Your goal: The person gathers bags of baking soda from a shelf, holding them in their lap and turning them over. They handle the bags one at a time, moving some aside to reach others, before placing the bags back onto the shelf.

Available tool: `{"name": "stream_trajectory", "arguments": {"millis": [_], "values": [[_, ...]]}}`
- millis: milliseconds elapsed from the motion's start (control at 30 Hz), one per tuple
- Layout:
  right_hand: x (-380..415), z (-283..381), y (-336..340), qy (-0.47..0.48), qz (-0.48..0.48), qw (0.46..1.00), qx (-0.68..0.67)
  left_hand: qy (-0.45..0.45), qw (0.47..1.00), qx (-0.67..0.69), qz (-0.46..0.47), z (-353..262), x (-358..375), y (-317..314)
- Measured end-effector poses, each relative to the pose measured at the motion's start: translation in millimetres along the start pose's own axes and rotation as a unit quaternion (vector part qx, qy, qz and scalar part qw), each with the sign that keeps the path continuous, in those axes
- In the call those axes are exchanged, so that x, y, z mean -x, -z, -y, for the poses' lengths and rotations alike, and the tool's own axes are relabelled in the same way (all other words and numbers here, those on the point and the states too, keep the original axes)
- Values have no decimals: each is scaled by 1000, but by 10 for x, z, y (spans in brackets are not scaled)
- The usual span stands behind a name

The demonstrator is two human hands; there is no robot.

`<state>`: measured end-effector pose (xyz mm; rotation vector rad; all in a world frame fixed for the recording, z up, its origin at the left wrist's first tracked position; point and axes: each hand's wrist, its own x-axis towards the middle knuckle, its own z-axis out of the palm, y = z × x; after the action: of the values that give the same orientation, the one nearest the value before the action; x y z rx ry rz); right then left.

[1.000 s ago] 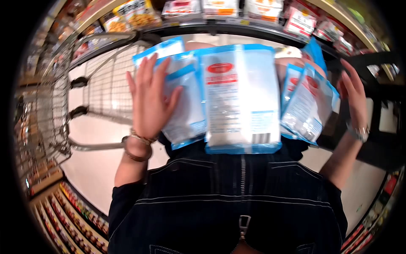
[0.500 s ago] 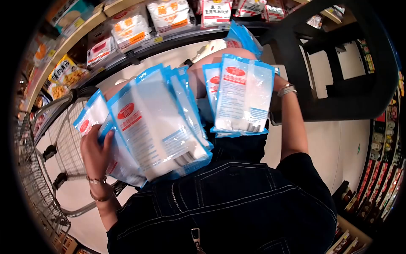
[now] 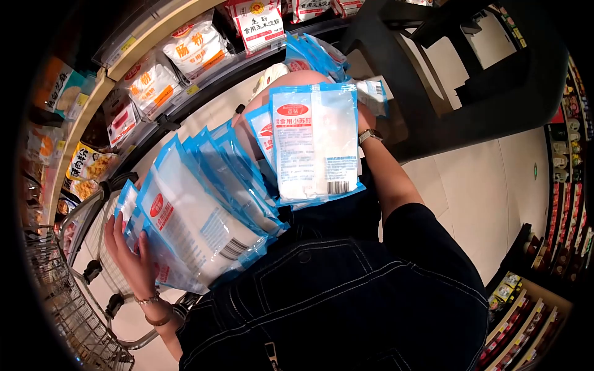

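Observation:
My left hand [image 3: 129, 258] rests against the outer left side of a fanned stack of blue-edged baking soda bags [image 3: 192, 216] on my lap. Its fingers are stretched out, the thumb apart from them over a bag. To the right, another baking soda bag [image 3: 315, 148] faces me upright, with a similar bag partly behind it. My right hand [image 3: 366, 117] is just past that bag's right edge, its fingers hidden. Beyond it lie more blue-edged bags [image 3: 318, 59] near my knee, and a white bag [image 3: 373, 94] shows beside the right hand.
A shelf of flour and starch packets [image 3: 257, 25] curves along the far left. A wire shopping cart [image 3: 68, 309] stands at my left. A large black plastic frame [image 3: 445, 133] is at the right, above the tiled floor [image 3: 470, 198]. More stocked shelves [image 3: 520, 315] line the far right.
My view has turned, shifting the shelf. My left hand's fingers have spread from around a bag's edge. A white bag now shows beside my right hand.

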<state>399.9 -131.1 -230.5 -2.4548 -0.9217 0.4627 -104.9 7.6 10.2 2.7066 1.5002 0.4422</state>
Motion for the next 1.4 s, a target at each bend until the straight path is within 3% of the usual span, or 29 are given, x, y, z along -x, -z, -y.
{"name": "stream_trajectory", "arguments": {"millis": [100, 267, 400, 500, 667, 733, 767, 900, 933, 967, 1000, 1067, 1133, 1200, 1233, 1267, 1333, 1400], "values": [[81, 126, 163, -35, -30, 999, -23, -17, 999, -24, -26, -4, -13, 98], [275, 13, 353, 41, -136, 989, -32, -34, 998, -32, -50, 26, -52, 309], [439, 37, 645, 121, -278, 930, -209, -48, 996, -12, -78, -51, -141, 482], [613, 336, 1102, 154, -290, 899, -290, -78, 992, -2, -97, -171, -238, 581], [936, 864, 1773, 311, -280, 866, -273, -139, 986, 52, -82, -404, -399, 706], [960, 1098, 2017, 329, -294, 748, -496, -144, 983, 98, -57, -544, -461, 742], [970, 1209, 2251, 320, -220, 701, -598, -156, 977, 140, -40, -625, -508, 762], [987, 1686, 2670, 402, 8, 566, -720, -212, 949, 234, 4, -846, -596, 810], [903, 1947, 2738, 430, 61, 501, -748, -223, 945, 239, 16, -907, -604, 813], [776, 1968, 2765, 395, 214, 379, -809, -216, 936, 276, 18, -1000, -596, 820], [768, 2138, 2714, 378, 284, 302, -828, -226, 929, 291, 29, -1059, -593, 821], [517, 2323, 2563, 407, 400, 198, -797, -241, 914, 324, 54, -1150, -584, 799], [498, 2547, 2373, 375, 444, 147, -800, -272, 876, 387, 96, -1242, -582, 741], [536, 2719, 2217, 340, 478, 144, -797, -283, 825, 471, 132, -1390, -593, 644], [477, 2815, 2096, 356, 500, 83, -785, -260, 800, 519, 154, -1478, -604, 566], [470, 2872, 1988, 340, 514, 68, -784, -235, 771, 565, 175, -1568, -615, 478], [509, 2964, 1854, 297, 525, 54, -796, -239, 781, 552, 165, -1704, -675, 372], [556, 3014, 1759, 263, 527, 45, -807, -181, 752, 601, 204, -1813, -767, 325]]}}
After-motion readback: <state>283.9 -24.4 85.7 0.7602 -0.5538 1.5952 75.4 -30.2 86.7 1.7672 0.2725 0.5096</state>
